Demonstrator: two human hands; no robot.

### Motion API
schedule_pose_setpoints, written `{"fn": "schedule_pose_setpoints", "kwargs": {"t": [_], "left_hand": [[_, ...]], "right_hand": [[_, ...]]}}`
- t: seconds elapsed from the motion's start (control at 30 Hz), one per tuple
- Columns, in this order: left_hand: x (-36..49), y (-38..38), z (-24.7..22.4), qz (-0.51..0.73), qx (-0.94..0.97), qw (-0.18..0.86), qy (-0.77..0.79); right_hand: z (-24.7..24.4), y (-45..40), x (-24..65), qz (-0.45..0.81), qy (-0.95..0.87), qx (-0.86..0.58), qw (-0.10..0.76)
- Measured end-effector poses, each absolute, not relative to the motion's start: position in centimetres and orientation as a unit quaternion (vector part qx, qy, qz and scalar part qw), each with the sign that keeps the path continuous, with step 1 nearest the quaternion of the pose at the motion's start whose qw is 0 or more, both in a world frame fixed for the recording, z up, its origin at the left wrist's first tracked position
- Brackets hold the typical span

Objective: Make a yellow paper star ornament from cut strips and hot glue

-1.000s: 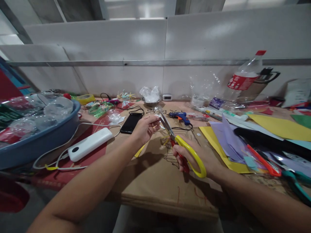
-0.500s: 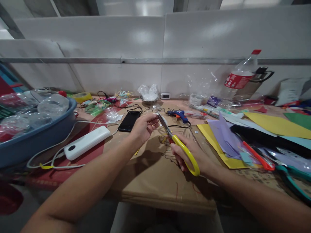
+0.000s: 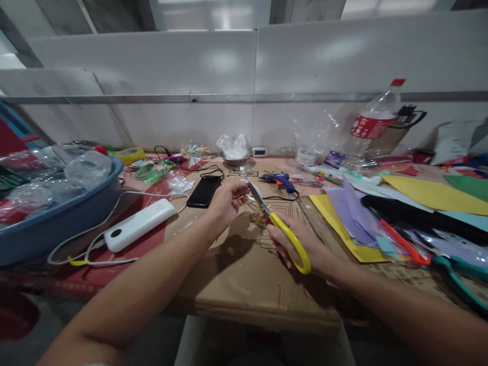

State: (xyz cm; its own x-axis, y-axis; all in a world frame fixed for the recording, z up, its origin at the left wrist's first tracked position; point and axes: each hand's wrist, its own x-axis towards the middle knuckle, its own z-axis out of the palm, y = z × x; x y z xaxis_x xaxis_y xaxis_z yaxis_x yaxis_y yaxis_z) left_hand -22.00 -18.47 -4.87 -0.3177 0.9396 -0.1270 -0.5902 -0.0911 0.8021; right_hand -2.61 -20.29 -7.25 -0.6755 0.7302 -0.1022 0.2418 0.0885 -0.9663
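My right hand [image 3: 287,236] is wrapped round the yellow handles of a pair of scissors [image 3: 292,239], whose blades point up and away to the left. The blade tips reach close to the fingertips of my left hand [image 3: 230,199]. Those left fingers are pinched together on something small and pale that I cannot make out. Both hands are above the cardboard-covered table [image 3: 229,284]. A black phone [image 3: 205,191] lies just left of my left hand. Beyond the scissors sits a blue glue gun [image 3: 280,180].
At the left, a blue basin [image 3: 57,223] holds plastic bottles, with a white power bank [image 3: 140,223] and cable beside it. Coloured paper sheets [image 3: 351,218], a red cutter [image 3: 406,243] and green-handled pliers [image 3: 457,274] lie right. A plastic bottle [image 3: 375,119] stands behind.
The view has shifted slightly. Both hands stay almost in place, with the scissors still held near the left fingertips.
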Motion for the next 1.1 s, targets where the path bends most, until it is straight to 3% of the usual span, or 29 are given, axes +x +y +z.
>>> {"fn": "schedule_pose_setpoints", "kwargs": {"t": [0.63,1.1], "left_hand": [[-21.9,-18.4,-4.7,0.720,0.168,0.537,0.406],[-21.5,-18.5,-4.7,0.728,0.179,0.532,0.395]], "right_hand": [[-7.0,-20.0,-2.8,0.654,-0.654,-0.321,0.203],[-6.2,-20.4,-3.2,0.633,-0.665,-0.338,0.206]]}}
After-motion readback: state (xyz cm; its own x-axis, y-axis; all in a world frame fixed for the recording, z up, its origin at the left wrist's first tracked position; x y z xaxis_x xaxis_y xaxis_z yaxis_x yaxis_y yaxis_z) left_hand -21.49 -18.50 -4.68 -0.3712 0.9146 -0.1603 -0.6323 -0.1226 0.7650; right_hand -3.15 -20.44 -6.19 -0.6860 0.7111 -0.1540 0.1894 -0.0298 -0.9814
